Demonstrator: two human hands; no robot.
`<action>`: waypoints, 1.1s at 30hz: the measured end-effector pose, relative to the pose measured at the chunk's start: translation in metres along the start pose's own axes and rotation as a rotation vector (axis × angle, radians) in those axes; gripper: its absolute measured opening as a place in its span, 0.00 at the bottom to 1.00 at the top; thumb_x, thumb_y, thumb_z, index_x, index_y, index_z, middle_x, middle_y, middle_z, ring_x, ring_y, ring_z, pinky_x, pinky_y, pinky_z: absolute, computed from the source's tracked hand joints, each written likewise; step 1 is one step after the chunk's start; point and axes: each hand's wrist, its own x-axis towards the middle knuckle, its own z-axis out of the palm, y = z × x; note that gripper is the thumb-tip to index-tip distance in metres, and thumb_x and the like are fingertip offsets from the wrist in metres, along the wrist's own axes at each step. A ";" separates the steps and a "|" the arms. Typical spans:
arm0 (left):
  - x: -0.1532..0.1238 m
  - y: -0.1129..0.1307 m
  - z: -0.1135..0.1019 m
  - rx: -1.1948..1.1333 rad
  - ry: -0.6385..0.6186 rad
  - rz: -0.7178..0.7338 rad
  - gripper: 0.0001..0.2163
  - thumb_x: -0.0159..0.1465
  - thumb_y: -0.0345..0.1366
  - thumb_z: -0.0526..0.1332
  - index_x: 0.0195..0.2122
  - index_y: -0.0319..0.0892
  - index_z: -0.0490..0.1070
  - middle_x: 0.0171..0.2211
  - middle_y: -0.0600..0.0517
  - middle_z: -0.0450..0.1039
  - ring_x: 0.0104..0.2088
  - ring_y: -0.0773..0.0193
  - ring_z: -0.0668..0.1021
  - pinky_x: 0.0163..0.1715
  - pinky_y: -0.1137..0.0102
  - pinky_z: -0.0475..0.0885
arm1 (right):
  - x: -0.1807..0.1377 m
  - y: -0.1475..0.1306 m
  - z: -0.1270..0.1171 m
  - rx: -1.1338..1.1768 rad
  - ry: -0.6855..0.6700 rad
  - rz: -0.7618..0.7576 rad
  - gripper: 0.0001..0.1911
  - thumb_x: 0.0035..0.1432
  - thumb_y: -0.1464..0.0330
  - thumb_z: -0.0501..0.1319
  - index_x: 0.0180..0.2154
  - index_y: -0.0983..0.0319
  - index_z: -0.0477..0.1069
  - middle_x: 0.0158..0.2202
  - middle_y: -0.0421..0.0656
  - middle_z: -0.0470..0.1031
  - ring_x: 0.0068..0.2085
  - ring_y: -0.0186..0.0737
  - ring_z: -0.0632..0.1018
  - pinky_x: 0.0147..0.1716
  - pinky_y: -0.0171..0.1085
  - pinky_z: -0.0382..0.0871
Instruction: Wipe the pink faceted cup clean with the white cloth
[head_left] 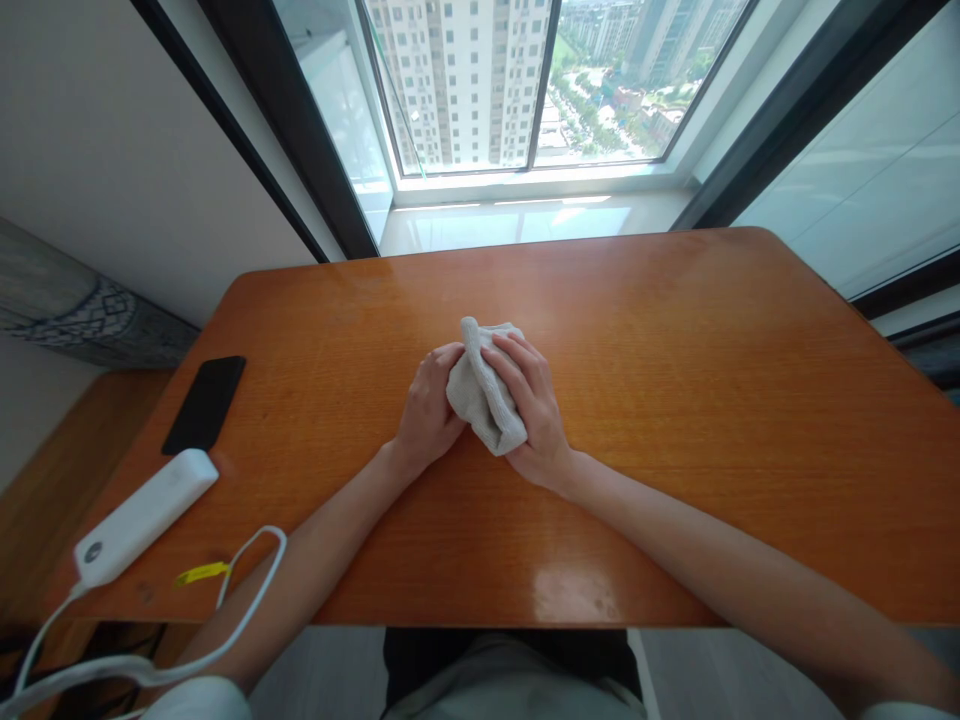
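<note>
Wooden table point(720, 400): folded pale-grey cloth point(472, 388) sits near its middle, gripped two-handed. Left hand point(433, 405) curls tight against the cloth; right hand point(538, 410) clasps over it. Black phone point(204, 405), white corded device point(146, 518) lie toward the table's left end.

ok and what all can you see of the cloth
The cloth is pale grey and soft-looking, like towelling, folded and bunched into a thick bundle. A raised fold slants down it. It is over roughly the middle of the brown table, held by the left grip at its left side and the right grip across its right. Its underside is hidden.
</note>
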 end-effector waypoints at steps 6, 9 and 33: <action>0.000 -0.003 0.003 0.065 0.038 -0.073 0.23 0.79 0.37 0.56 0.73 0.46 0.58 0.60 0.41 0.72 0.58 0.52 0.77 0.63 0.53 0.75 | 0.003 0.027 0.011 0.518 0.408 0.533 0.16 0.64 0.56 0.64 0.48 0.57 0.82 0.47 0.44 0.86 0.51 0.51 0.86 0.54 0.50 0.84; 0.001 -0.003 0.002 0.058 0.041 -0.093 0.24 0.77 0.34 0.57 0.72 0.45 0.58 0.60 0.41 0.72 0.58 0.52 0.77 0.62 0.55 0.75 | -0.002 0.043 0.020 0.643 0.673 0.767 0.09 0.57 0.64 0.66 0.40 0.56 0.80 0.38 0.39 0.85 0.43 0.45 0.86 0.48 0.44 0.84; -0.001 0.001 0.001 0.160 -0.035 -0.041 0.20 0.79 0.49 0.56 0.63 0.42 0.67 0.56 0.38 0.76 0.56 0.45 0.78 0.57 0.46 0.77 | -0.002 0.010 0.015 0.046 0.206 0.319 0.26 0.80 0.55 0.51 0.69 0.56 0.71 0.63 0.51 0.81 0.66 0.55 0.80 0.70 0.60 0.73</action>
